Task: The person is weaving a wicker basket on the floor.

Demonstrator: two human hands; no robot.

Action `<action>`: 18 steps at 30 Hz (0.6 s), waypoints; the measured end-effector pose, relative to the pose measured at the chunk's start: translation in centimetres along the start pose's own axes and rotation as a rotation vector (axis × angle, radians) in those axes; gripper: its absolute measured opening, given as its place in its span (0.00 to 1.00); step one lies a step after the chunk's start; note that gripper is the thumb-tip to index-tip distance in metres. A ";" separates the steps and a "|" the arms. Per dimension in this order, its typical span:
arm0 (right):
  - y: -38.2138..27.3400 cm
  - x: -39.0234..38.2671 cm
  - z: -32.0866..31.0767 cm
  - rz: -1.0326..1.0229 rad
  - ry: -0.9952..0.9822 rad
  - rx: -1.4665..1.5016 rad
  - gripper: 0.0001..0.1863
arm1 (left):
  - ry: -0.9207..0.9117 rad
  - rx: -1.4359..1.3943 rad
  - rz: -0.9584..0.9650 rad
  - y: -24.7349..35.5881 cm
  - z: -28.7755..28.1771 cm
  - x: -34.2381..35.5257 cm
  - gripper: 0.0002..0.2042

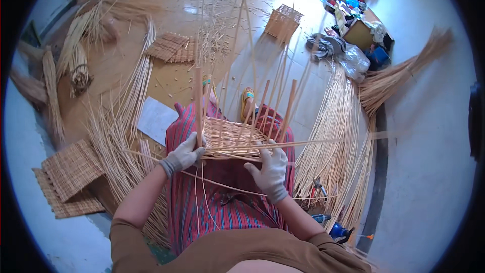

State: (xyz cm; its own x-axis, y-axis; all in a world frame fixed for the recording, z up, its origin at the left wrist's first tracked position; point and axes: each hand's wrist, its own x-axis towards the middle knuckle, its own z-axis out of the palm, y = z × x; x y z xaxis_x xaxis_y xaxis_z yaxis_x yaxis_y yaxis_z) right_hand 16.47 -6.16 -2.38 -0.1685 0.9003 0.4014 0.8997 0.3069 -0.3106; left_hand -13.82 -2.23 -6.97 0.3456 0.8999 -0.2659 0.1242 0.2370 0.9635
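Note:
A partly woven wicker basket (pixel 235 132) lies across my lap, with tall upright stakes around its woven base. My gloved left hand (pixel 184 156) is closed around the near left corner, its thumb by a thick stake (pixel 198 98). At the near right edge is my gloved right hand (pixel 271 171). Its thumb stands apart and its stretched fingers touch a long cane strand (pixel 323 142) that runs along the near edge and out to the right. Loose strand ends (pixel 204 187) hang below the basket. Red striped cloth (pixel 227 217) covers my legs.
Bundles of long cane lie at left (pixel 118 139) and right (pixel 328 126). Woven panels (pixel 73 169) rest at lower left, and more mats (pixel 172 48) lie ahead. Pliers (pixel 317 188) and a blue tool (pixel 339 231) are by my right side. A square basket (pixel 283 23) stands farther off.

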 end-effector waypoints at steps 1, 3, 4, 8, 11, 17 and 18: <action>-1.1 -0.7 -0.7 -0.057 -0.031 0.068 0.34 | 0.005 -0.007 0.013 -0.2 0.3 0.0 0.09; -3.4 -1.0 -1.7 -0.304 -0.129 0.266 0.31 | 0.045 -0.071 -0.018 -1.0 1.2 0.2 0.09; -4.6 -0.5 -1.8 -0.395 -0.266 0.433 0.28 | 0.082 -0.023 0.003 -1.8 1.5 0.5 0.10; -9.9 6.1 2.2 -0.192 -0.107 0.744 0.36 | 0.152 -0.137 0.067 -1.8 2.9 0.5 0.10; -11.8 15.4 4.1 -0.066 -0.123 0.904 0.40 | 0.120 -0.167 -0.111 -1.4 2.7 0.4 0.10; -14.4 27.8 -0.5 0.149 -0.342 1.405 0.16 | 0.116 -0.150 -0.121 -1.3 3.3 1.1 0.08; -14.5 27.3 -1.0 0.159 -0.348 1.412 0.16 | 0.141 -0.214 -0.122 -1.4 3.5 0.8 0.07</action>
State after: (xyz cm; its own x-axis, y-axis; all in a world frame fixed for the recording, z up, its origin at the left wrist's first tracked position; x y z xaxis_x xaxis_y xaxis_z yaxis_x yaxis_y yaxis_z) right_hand -0.77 13.62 13.90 -0.3783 0.9175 0.1226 -0.1824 0.0560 -0.9816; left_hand -10.49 -3.10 -8.60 0.2054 0.8985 -0.3880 -0.0476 0.4051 0.9130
